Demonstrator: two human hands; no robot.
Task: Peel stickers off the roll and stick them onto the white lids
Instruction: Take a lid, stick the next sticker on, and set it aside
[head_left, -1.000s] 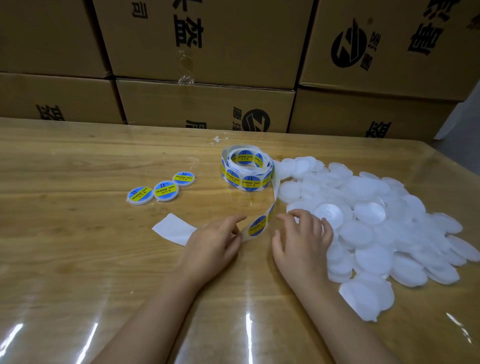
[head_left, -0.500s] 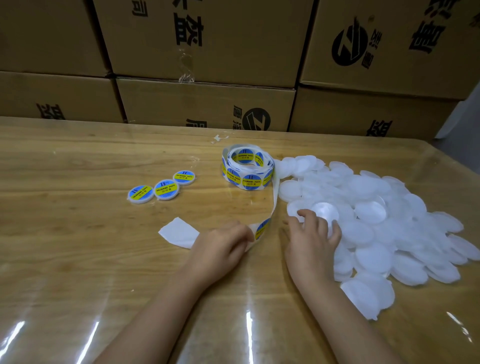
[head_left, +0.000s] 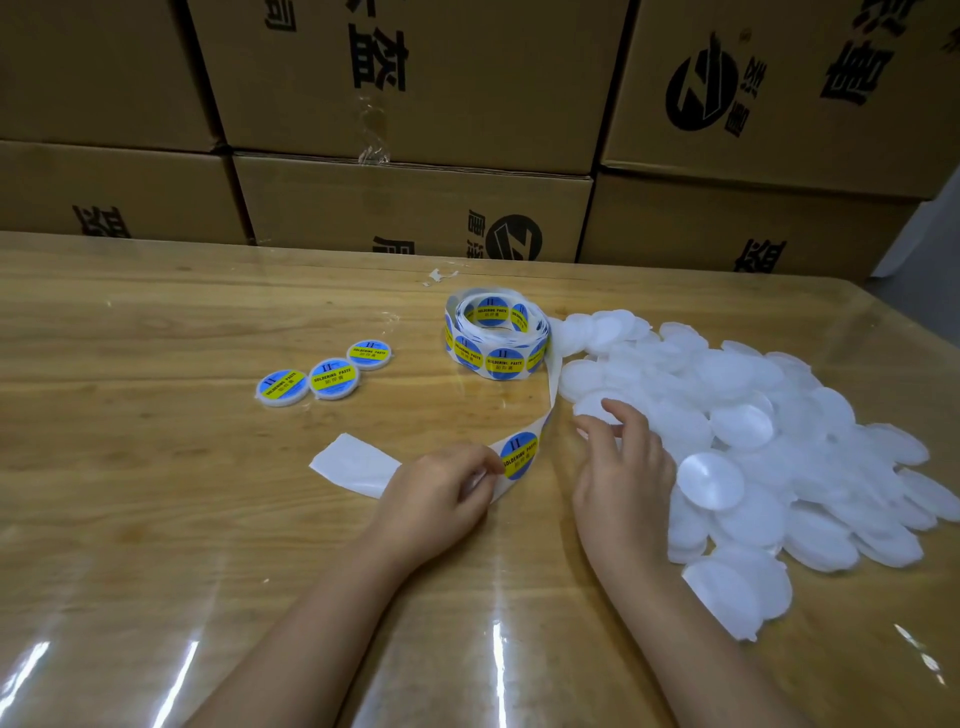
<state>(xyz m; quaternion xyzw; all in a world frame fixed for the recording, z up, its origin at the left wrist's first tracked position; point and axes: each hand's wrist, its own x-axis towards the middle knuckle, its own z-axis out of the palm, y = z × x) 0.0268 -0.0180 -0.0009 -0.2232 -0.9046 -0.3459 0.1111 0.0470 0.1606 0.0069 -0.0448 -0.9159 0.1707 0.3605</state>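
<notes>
While the left hand (head_left: 441, 493) pinches the white paper backing strip (head_left: 358, 462) just beside the round blue-and-yellow sticker (head_left: 519, 454), the right hand (head_left: 623, 473) curves over a translucent white plastic lid (head_left: 588, 409) at the near-left edge of the lid pile (head_left: 779, 467); we cannot tell whether it grasps. The coiled sticker roll (head_left: 496, 335) stands farther back. We judge a lid is being fetched. Next we must lift the sticker's edge cleanly.

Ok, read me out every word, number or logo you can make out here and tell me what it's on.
"SOLDERING PASTE": strip sticker, sticker roll, three labelled lids.
"II": above it on those stickers.
Small characters beneath it: too small to read.
Cardboard boxes: big black Chinese characters, upside down, cropped, not reliably readable; round logo.
</notes>
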